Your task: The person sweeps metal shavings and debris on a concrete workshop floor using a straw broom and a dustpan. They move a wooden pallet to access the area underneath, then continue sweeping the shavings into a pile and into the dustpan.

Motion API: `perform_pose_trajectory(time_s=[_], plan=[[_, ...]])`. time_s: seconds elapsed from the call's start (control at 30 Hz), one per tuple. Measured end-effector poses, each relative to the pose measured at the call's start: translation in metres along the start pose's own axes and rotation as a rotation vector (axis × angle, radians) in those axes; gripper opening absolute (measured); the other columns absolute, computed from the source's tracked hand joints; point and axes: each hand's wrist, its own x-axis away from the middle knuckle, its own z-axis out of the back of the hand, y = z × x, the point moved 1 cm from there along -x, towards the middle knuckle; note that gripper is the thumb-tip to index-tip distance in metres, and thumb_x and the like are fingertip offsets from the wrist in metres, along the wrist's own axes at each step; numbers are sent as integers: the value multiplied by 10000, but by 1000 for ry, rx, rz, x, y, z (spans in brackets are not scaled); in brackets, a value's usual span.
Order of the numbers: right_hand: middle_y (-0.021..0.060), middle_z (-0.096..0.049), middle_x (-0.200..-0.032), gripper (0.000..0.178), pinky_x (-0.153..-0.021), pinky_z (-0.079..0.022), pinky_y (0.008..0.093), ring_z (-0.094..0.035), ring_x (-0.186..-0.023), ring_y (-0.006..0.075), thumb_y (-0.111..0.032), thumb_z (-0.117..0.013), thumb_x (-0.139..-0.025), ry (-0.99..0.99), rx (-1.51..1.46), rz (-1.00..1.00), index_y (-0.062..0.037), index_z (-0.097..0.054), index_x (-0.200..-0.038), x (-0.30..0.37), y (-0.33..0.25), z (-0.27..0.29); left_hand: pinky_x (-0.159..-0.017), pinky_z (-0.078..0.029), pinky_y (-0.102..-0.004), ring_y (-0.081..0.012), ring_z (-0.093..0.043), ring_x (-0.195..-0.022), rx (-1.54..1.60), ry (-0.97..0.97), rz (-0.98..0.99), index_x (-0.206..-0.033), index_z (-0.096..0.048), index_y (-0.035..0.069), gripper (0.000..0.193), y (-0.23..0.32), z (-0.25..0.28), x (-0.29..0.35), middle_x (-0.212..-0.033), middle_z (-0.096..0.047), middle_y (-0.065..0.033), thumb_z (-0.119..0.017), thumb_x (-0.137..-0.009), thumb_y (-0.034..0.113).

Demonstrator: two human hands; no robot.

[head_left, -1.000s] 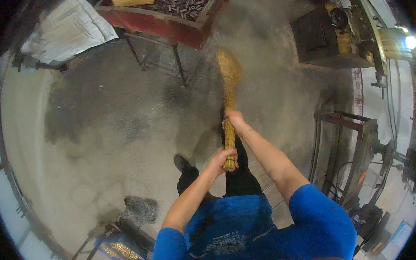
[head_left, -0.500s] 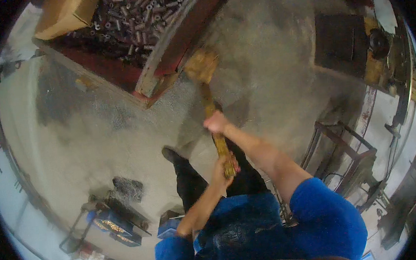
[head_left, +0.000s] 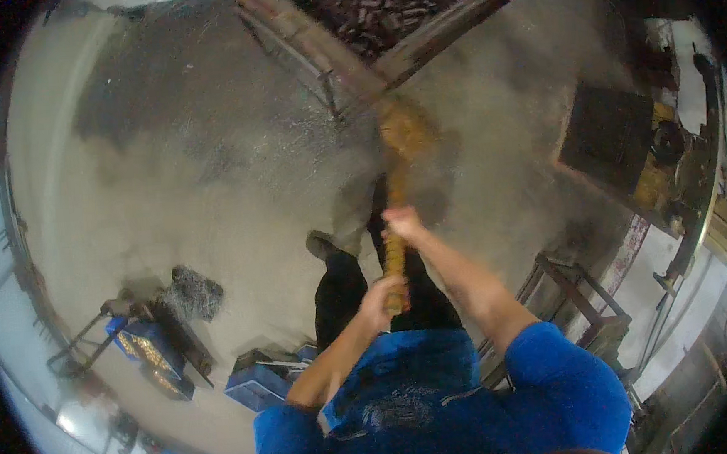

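I hold a long yellow-brown broom (head_left: pixel 398 187) in both hands, its blurred, bushy head (head_left: pixel 406 131) pointing away from me. My left hand (head_left: pixel 380 301) is closed round the handle's near end, in front of my waist. Farther up the handle, my right hand (head_left: pixel 402 223) is wrapped round it too. The broom head is just off the near corner of a large wooden-sided bin (head_left: pixel 444 39); motion blur hides whether it touches the floor. Inside the bin lie many small dark metal cylinders (head_left: pixel 388 9).
A metal frame stand (head_left: pixel 584 297) is close on my right. Beyond it sits a dark square plate (head_left: pixel 607 129) beside machinery. Blue crates, one with brass-coloured pieces (head_left: pixel 150 348), and a hand cart (head_left: pixel 87 335) are at the lower left. Grey concrete floor (head_left: pixel 202 178) surrounds my feet.
The view has shifted, so the bin sits farther up and right and its cardboard box is out of sight. The broom head has moved from beside the bin's right wall to its near corner.
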Motion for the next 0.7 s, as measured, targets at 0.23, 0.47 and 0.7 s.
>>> perform_pose_trajectory(time_s=[0.23,0.47,0.7], plan=[[122,-497,-610,161,-382,-433,378,-524,-461,244,-109,-568,-687,-191,43,-262,23,-496,-746,68,54,-145,-443,-424,-308,-197,-500,-507,178,120,-123,-809,-473,46,168,-26,96,93,-608,-491,-76,-543,-693,146],[119,-484,-583,161,-409,-450,373,-521,-477,240,-116,-478,-743,-357,57,-53,-14,-445,-864,67,87,-140,-471,-466,-311,-189,-525,-515,-47,25,-250,-811,-469,33,178,-46,118,98,-661,-508,-84,-545,-720,165],[121,-504,-599,138,-428,-444,383,-538,-519,235,-176,-450,-767,-318,57,8,-39,-457,-768,-8,31,-311,-393,-437,-303,-191,-497,-445,-62,170,-365,-798,-473,-4,214,99,223,94,-616,-496,-87,-562,-685,154]])
